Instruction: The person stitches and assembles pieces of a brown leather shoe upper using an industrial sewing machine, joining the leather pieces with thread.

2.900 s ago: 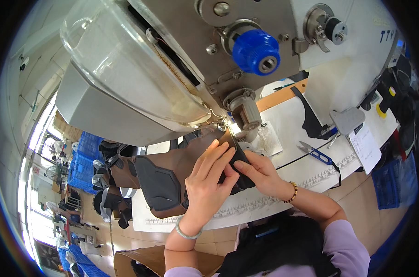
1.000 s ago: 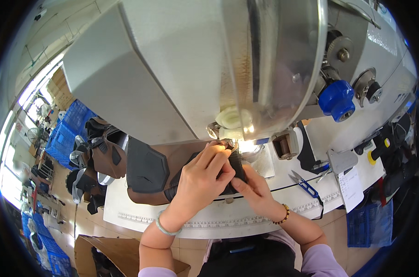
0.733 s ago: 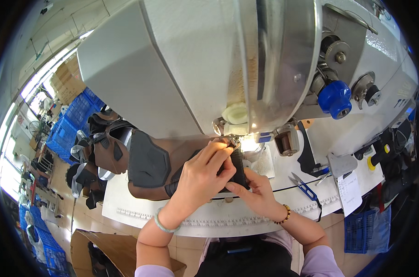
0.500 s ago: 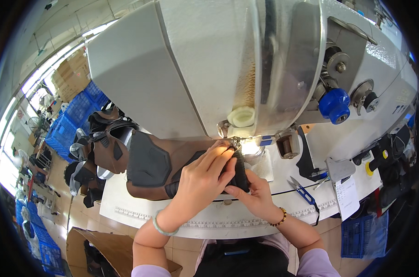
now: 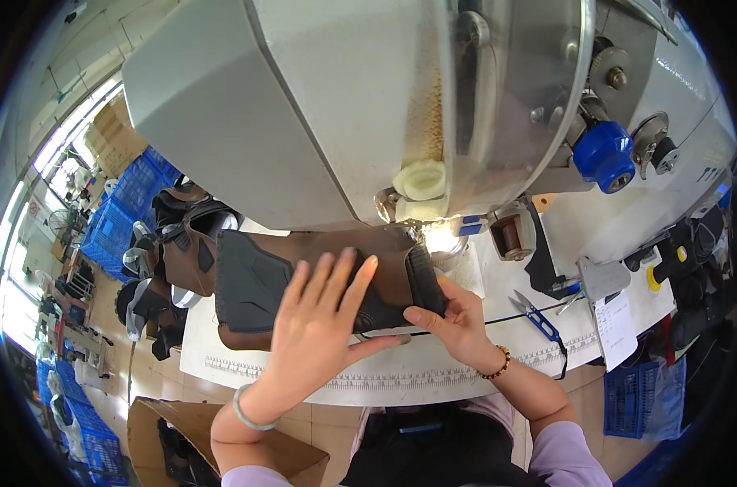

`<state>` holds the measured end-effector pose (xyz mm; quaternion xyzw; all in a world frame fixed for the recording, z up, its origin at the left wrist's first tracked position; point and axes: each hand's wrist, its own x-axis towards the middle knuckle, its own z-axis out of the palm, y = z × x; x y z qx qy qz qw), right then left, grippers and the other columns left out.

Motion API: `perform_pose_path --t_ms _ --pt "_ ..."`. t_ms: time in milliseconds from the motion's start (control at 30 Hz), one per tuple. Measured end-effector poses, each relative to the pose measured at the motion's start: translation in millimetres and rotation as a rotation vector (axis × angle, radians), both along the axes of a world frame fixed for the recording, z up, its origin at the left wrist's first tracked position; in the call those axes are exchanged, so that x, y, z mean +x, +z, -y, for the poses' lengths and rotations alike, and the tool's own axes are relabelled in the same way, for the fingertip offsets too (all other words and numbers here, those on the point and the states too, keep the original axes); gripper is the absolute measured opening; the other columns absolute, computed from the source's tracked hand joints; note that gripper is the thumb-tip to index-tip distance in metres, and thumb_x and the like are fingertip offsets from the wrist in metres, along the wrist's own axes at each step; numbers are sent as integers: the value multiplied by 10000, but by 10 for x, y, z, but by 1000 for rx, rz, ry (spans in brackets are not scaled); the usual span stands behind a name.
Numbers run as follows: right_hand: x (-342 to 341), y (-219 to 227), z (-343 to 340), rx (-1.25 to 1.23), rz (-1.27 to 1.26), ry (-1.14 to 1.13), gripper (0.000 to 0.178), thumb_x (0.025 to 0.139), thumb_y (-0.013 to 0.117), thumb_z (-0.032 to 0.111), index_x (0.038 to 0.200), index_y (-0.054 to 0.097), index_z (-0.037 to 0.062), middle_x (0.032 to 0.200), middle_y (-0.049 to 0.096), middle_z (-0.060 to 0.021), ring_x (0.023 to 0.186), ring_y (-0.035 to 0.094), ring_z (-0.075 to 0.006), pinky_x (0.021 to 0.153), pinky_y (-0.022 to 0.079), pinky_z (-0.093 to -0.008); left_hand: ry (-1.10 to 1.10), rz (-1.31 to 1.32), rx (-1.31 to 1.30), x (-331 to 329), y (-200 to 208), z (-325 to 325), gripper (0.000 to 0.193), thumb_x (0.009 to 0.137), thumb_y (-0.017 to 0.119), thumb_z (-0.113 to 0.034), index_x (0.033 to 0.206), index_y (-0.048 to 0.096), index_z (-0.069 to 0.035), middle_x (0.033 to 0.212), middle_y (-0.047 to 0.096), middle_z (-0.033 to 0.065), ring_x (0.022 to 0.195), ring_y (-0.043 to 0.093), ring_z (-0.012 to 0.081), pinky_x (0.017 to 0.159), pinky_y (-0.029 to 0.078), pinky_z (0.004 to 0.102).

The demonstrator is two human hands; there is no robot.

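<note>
A brown and black shoe upper [image 5: 255,280] lies flat on the white work table [image 5: 466,365] under the big grey sewing machine [image 5: 344,105]. My left hand [image 5: 320,325] rests flat on top of the upper with fingers spread, pressing it down. My right hand [image 5: 453,316] pinches the upper's right end, close under the lit needle area [image 5: 441,239]. The needle itself is hidden behind the machine head.
Small blue-handled snips [image 5: 535,312] lie on the table right of my hand. A pile of finished uppers [image 5: 169,252] sits at the table's left. Blue crates [image 5: 129,207] stand on the floor beyond. A cardboard box [image 5: 182,430] is below left, a paper slip [image 5: 616,325] at right.
My left hand has flattened and spread over the upper, and the piece has shifted slightly left of the needle. The view has moved closer under the machine head.
</note>
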<state>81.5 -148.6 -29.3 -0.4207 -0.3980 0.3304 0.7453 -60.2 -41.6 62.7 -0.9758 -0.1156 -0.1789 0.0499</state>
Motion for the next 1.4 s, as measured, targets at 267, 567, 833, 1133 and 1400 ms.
perform_pose_path --t_ms 267,567,833,1133,1400 --pt "49 110 27 32 -200 72 292 783 648 -5 1055 547 -36 936 590 -20 828 550 -57 737 464 -188 233 -238 225 -407 195 69 709 591 760 -275 1231 491 -130 1201 499 159 1125 472 301 917 359 383" --pt "510 260 175 -228 52 238 307 790 671 189 1007 586 -10 809 570 17 734 542 -39 678 460 -183 -27 -344 -365 -378 837 -51 418 761 654 -334 1017 616 -6 1005 610 202 923 595 322 824 456 356" --pt "507 164 35 -203 40 189 237 821 658 237 911 632 20 747 544 61 654 442 -6 574 339 -166 -388 -185 -371 659 475 -725 501 778 643 -406 1050 586 11 989 619 165 920 585 283 794 461 346" --pt "565 327 175 -243 3 107 228 783 694 188 926 653 15 746 587 52 665 466 -11 579 358 -178 -338 -413 -723 826 399 -745 601 751 657 -472 1100 571 10 1070 601 113 967 555 204 845 442 300" --pt "535 420 213 -307 76 94 213 790 688 182 912 654 11 758 606 36 665 504 -20 579 396 -173 -342 -337 -839 790 228 -866 634 730 682 -474 1143 550 -12 1086 588 98 973 537 180 850 426 283"
